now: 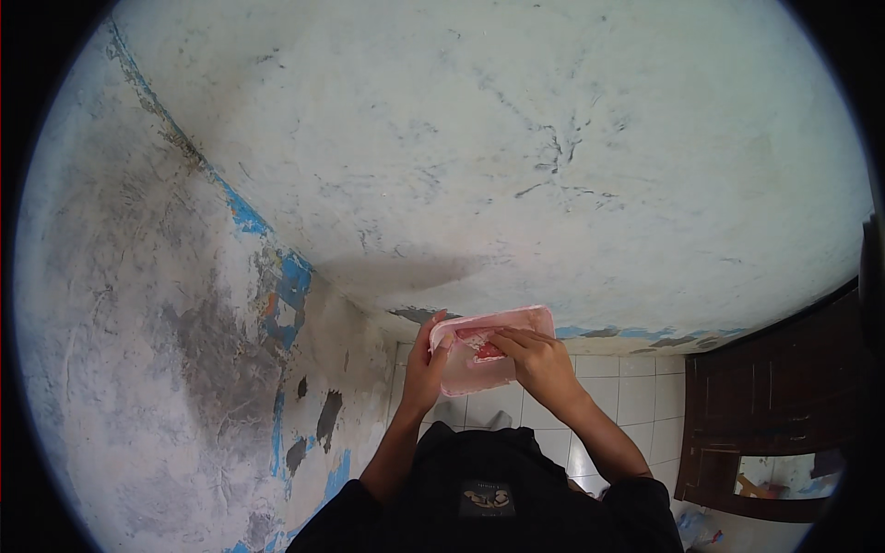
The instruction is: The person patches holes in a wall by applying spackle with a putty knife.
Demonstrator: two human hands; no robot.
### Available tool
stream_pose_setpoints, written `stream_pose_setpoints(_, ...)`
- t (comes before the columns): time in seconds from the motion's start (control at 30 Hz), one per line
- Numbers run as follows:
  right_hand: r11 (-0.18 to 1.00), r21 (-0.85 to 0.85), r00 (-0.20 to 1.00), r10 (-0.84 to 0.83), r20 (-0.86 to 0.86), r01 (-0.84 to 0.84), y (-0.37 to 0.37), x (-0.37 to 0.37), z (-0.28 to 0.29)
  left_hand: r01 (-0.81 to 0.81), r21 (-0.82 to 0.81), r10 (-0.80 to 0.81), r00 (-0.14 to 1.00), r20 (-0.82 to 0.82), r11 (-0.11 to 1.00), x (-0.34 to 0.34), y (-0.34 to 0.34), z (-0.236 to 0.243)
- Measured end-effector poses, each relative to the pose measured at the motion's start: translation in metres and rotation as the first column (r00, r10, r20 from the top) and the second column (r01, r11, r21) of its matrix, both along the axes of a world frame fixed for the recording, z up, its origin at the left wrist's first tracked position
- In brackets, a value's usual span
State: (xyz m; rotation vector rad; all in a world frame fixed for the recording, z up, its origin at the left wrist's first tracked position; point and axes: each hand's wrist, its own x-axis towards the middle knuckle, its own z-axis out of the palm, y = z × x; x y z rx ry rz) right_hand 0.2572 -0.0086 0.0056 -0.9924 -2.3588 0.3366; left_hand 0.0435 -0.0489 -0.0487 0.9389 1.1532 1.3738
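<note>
Now, line by line, what we see from above:

Container: we hold a shallow pink plastic tub (493,355) out in front of the chest, tilted a little, above the white tiled floor (636,392) and close to the wall.

Left hand (426,369): our grip is closed on the tub's left edge, thumb over the rim and fingers underneath, carrying its weight.

Right hand (539,361): it lies across the open top, fingertips (498,343) bent down into the contents; we cannot tell whether they pinch anything or only press.

Contents: something reddish and pale (477,339) shows under the fingers at the back of the tub; too small for us to say what it is.

Progress: we judge the tub is already open and the handling of its contents is under way; no lid shows, and nothing has visibly come out of it.

Surroundings: a stained, cracked pale wall (516,147) with blue peeling patches fills most of the view; a dark wooden cabinet (765,405) stands at the right, well apart from the hands.
</note>
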Motion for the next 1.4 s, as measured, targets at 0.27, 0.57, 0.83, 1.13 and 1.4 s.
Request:
stream_pose_setpoints(0.27, 0.998, -0.049, 0.999, 0.041, 0.025, -0.040, -0.009, 0.007, 0.013, -0.030, -0.001, 0.030, 1.000, -0.010, 1.000, 0.001, -0.001, -0.003)
stream_pose_setpoints(0.57, 0.998, 0.025, 0.998, -0.060, -0.024, 0.061, -0.005, -0.004, 0.015, -0.030, 0.017, 0.030, 0.999, -0.030, 0.999, 0.004, 0.004, -0.002)
stream_pose_setpoints(0.83, 0.993, -0.119, 0.997, 0.034, 0.073, -0.025, -0.005, 0.004, 0.024, -0.052, -0.020, 0.052, 0.998, -0.022, 0.998, 0.002, 0.004, 0.002)
stream_pose_setpoints(1.13, 0.991, -0.063, 0.993, 0.119, 0.017, -0.117, -0.012, -0.010, 0.012, -0.063, -0.030, 0.062, 0.998, -0.024, 0.998, 0.002, 0.007, 0.006)
stream_pose_setpoints(1.4, 0.996, 0.004, 0.994, 0.094, 0.048, -0.094, -0.007, -0.014, 0.016, -0.056, -0.013, 0.055, 0.996, -0.068, 0.998, 0.002, 0.009, 0.014)
